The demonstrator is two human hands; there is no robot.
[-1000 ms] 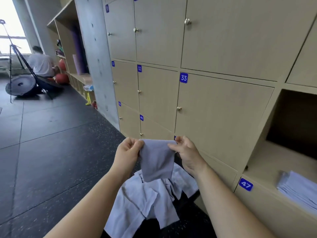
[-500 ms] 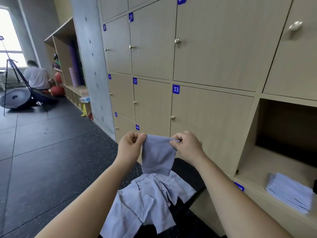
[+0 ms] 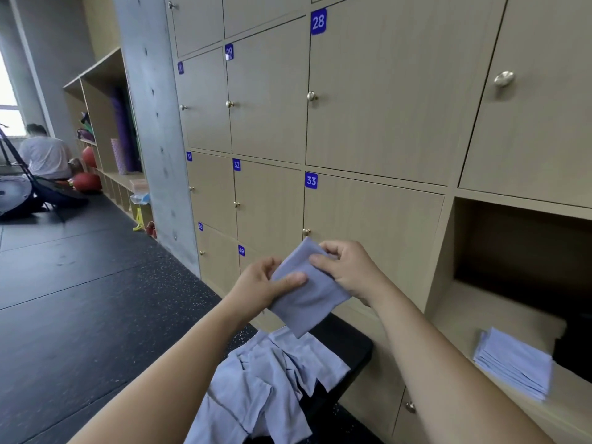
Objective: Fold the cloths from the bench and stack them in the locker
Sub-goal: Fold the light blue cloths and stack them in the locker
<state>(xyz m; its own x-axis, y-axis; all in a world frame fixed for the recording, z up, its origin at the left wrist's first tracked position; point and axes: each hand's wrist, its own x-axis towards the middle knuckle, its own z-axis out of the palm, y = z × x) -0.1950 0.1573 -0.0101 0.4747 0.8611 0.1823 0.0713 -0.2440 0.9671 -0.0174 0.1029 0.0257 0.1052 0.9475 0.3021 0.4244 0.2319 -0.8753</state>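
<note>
A folded lavender cloth (image 3: 307, 296) is held in the air in front of the lockers. My left hand (image 3: 262, 285) grips its left side with the thumb lying flat on top. Its upper right edge is pinched by my right hand (image 3: 347, 270). Below them a pile of several loose lavender cloths (image 3: 266, 386) lies on the black bench (image 3: 349, 344). At the right, an open locker (image 3: 464, 315) holds a neat stack of folded cloths (image 3: 514, 363) on its floor.
A wall of shut wooden locker doors (image 3: 368, 107) with blue number tags fills the view ahead. A dark object (image 3: 576, 344) sits behind the stack in the locker. A person (image 3: 45, 158) sits on the dark floor far left, near a tripod and open shelves.
The cloth hung down from both hands by its top corners; now it is folded smaller and held tilted, flatter between my hands. My view has turned up and right toward the open locker.
</note>
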